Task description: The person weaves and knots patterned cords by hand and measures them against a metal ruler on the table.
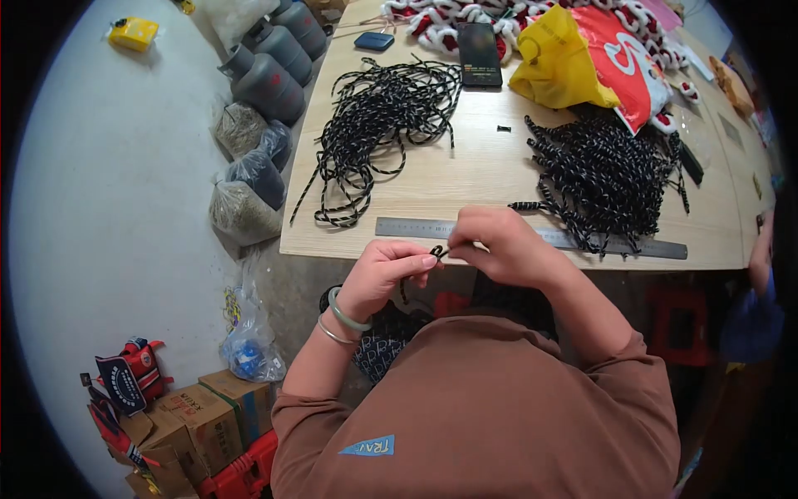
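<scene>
My left hand (401, 264) pinches a black cord (437, 251) that is bent into a small loop above its thumb. Part of the same cord hangs below the fingers. Close on the right, my right hand (490, 241) has its fingers closed on the cord's other end. Both hands are at the table's front edge, by a steel ruler (416, 227) lying along it. Loose black cords with pale flecks (374, 116) lie in a tangle at the left of the table. At the right is a heap of coiled, knotted black cords (603, 170).
A phone (480, 54), a yellow bag (553, 62) and a red plastic bag (619, 58) lie towards the table's back, near red-and-white knitted pieces (436, 29). Grey gas cylinders (264, 83) and filled sacks (241, 212) stand left of the table. Cardboard boxes (204, 416) sit lower left.
</scene>
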Demonstrator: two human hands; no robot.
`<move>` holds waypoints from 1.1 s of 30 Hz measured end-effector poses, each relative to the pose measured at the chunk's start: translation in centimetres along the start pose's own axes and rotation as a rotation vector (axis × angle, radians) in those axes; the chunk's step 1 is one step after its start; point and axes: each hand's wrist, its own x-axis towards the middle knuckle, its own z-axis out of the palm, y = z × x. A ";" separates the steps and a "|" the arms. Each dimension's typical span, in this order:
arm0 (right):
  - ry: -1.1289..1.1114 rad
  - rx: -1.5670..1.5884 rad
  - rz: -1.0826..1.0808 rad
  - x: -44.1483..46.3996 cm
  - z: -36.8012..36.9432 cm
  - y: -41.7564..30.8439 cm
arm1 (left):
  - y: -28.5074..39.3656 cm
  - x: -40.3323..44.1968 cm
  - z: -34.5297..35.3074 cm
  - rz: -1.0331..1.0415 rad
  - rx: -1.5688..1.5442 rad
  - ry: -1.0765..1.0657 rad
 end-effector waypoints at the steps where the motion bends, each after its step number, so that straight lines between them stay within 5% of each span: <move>1: -0.042 -0.061 -0.039 0.4 -0.7 -1.2 | 0.3 -0.2 -0.1 -0.006 0.004 0.004; 3: -0.125 -0.176 -0.100 0.8 -1.8 -3.9 | 1.1 -0.6 0.3 0.003 0.042 -0.057; 6: -0.164 0.206 -0.138 2.9 -1.9 -1.1 | 2.7 -1.1 0.7 0.052 0.107 -0.134; 12: -0.163 1.058 0.309 1.3 1.6 0.1 | 4.0 -1.9 1.0 0.377 0.375 -0.091; 20: -0.146 1.540 0.787 -0.8 3.2 0.3 | 1.7 -1.1 2.2 0.714 0.835 0.315; 29: -0.198 1.703 0.906 -0.8 3.3 -0.6 | -0.9 -0.4 2.3 0.756 0.366 0.310; 32: -0.200 1.518 0.870 -1.1 3.7 -0.2 | -1.5 -0.7 2.3 0.618 0.168 0.370; 33: 0.055 1.121 0.620 -1.1 4.5 -0.6 | -1.5 -0.7 2.2 0.595 0.130 0.370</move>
